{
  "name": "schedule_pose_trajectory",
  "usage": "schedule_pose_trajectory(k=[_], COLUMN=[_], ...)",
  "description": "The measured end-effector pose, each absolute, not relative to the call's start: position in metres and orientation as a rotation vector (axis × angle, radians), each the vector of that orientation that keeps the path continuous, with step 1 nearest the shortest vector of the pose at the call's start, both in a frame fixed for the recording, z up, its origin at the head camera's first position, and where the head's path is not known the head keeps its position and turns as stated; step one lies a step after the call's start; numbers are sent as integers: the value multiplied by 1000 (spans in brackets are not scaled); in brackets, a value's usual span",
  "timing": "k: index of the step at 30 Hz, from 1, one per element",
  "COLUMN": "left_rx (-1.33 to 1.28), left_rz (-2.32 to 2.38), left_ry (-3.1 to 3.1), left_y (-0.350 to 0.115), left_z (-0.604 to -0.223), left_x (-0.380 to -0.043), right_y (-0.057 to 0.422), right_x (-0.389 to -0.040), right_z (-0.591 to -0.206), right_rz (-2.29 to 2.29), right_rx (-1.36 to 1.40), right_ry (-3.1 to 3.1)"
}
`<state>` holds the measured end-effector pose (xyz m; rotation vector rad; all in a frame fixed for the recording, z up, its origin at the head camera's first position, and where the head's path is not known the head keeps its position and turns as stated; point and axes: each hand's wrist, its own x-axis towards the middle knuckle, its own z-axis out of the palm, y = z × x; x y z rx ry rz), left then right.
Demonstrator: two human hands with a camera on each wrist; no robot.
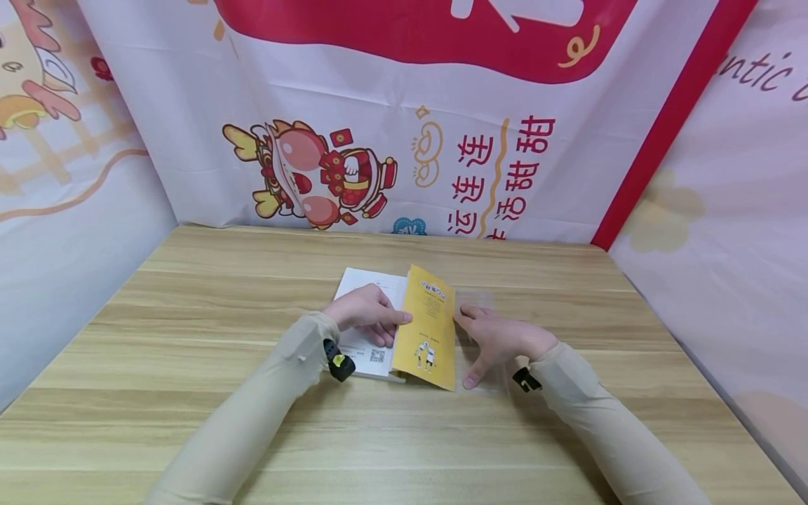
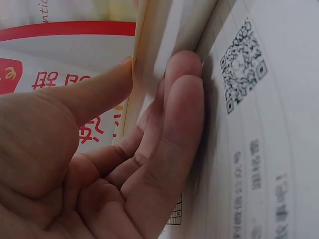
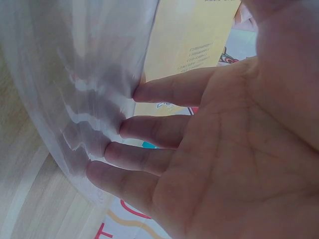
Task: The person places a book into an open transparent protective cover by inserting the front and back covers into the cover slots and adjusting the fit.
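Note:
A book with a yellow cover (image 1: 432,326) lies on the table, that cover raised on its right side. White ruled page (image 1: 356,358) shows at its left, with a QR code (image 2: 243,64) near one corner. My left hand (image 1: 366,315) pinches the yellow cover between thumb and fingers, the fingers behind it against the page side. A clear plastic book cover (image 3: 84,74) extends to the right of the yellow cover. My right hand (image 1: 501,340) has its fingers spread, and the fingertips (image 3: 107,174) touch the clear plastic.
The wood-grain table (image 1: 353,442) spreads around the book. Behind it hangs a printed cloth (image 1: 372,84) with cartoon figures and red lettering. More printed cloth (image 1: 738,231) stands along the right side, and the left side has cloth too.

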<state>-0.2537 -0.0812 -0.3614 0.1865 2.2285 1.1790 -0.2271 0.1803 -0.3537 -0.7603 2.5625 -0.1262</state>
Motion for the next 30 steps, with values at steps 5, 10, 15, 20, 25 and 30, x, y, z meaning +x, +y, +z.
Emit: schedule_pose_trajectory(k=[5,10,15,20,25,30], left_rx=[190,197,199,203,210,209], left_rz=[1176,1180,1173,1164,1161,1159], left_ry=[2236,2241,2249,2258,2266,2276], left_y=[-81,-80,-80,-80,-80,-80], left_z=[-363,-363,-363,-363,-363,-362], left_x=[-253,-253,-254,-254,-253,-252], right_y=[180,180,180,181,181,181], right_x=[-227,-227,-227,-227,-227,-227], right_z=[-354,-355,-355,-355,-355,-355], right_rz=[-121,-128,-127,-125,-131,-134], right_rx=[-746,-737,-737,-743,-746,-741], right_ry=[2558,2556,2563,2567,2564,2562])
